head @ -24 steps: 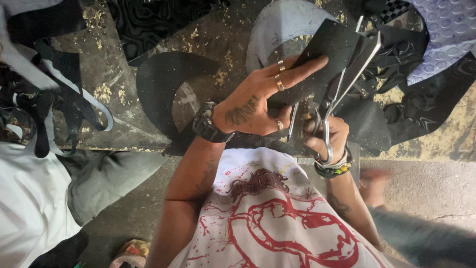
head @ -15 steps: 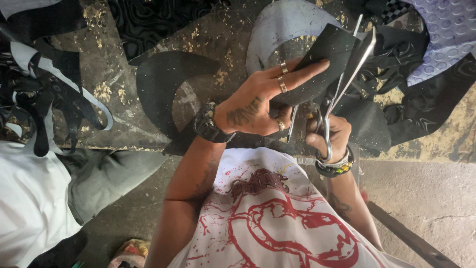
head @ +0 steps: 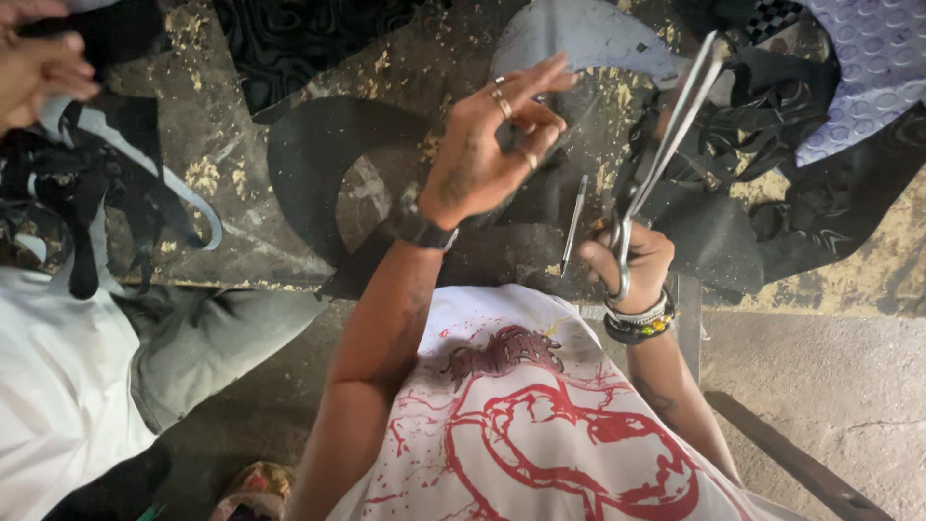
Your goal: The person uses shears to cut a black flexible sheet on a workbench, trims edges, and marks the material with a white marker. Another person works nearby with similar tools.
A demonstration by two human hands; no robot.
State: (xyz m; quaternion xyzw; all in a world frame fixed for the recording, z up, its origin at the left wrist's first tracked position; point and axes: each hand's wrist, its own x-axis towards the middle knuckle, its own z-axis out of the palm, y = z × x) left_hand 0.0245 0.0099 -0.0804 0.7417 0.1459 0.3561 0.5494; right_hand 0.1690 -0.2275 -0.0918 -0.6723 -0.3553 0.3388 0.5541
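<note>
— Scissors (head: 666,135) first: where are they, and who has them?

— Long steel ones, in the right hand (head: 632,265), over the near edge of the bench (head: 241,222). The fingers are closed through the handle loops; the blades point up and away, slightly parted, over a heap of dark offcuts (head: 772,154).

— And the left hand (head: 482,159)?

— Raised above the bench, fingers (head: 545,77) loosely spread and half curled, rings on two of them. I see nothing gripped in it. Just under and beyond it lies a grey sheet piece (head: 588,39) with a rounded edge.

— How would that sheet handle?

— My judgement: thin, light and floppy, like rubber or synthetic leather — it would sag if lifted by one corner. Best pinched near the edge close to the cut line, kept taut. The scissors look heavy and rigid, smooth metal, so a firm hold in the loops suits them.

— What else is around?

— A black cut-out panel (head: 318,164) with a curved opening lies flat on the scuffed, yellow-flecked bench. A slim metal tool (head: 574,222) rests near the scissors hand. Upper right, a lilac sheet with raised dots (head: 868,68). At the left, another person's hand (head: 39,63) works among black straps (head: 87,193).
</note>
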